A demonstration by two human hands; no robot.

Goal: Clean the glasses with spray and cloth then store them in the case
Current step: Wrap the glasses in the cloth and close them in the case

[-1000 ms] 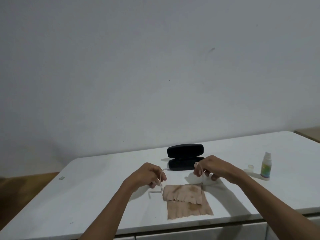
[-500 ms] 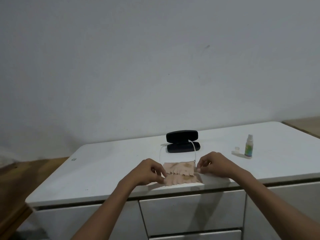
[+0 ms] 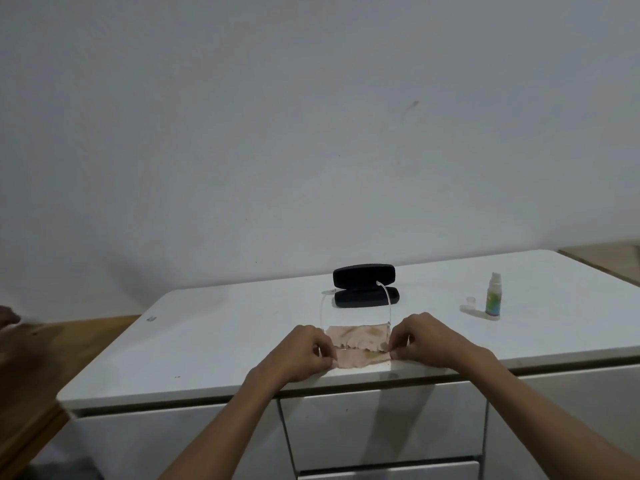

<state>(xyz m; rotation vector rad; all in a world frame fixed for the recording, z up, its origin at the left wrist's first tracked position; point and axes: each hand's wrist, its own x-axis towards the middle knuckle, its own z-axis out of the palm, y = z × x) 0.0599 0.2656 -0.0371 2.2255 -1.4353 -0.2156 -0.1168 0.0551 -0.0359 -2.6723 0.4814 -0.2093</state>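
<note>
Clear-framed glasses (image 3: pixel 387 299) hang just above a stained tan cloth (image 3: pixel 360 346) near the front edge of the white cabinet top (image 3: pixel 221 334). Their thin pale temples point away from me toward the open black case (image 3: pixel 365 286). My left hand (image 3: pixel 304 351) pinches the left corner of the glasses and my right hand (image 3: pixel 426 337) pinches the right corner. The lenses are nearly invisible against the cloth. A small spray bottle (image 3: pixel 493 299) stands at the right, uncapped, with its clear cap (image 3: pixel 470 301) beside it.
White drawers (image 3: pixel 381 424) sit below the top's front edge. Wooden floor (image 3: pixel 38 344) shows at left, with another person's hand (image 3: pixel 7 318) at the left frame edge. A plain wall rises behind.
Both hands drew the glasses back toward me and lower, from near the case to the front edge over the cloth. The view pulled back, showing the drawers.
</note>
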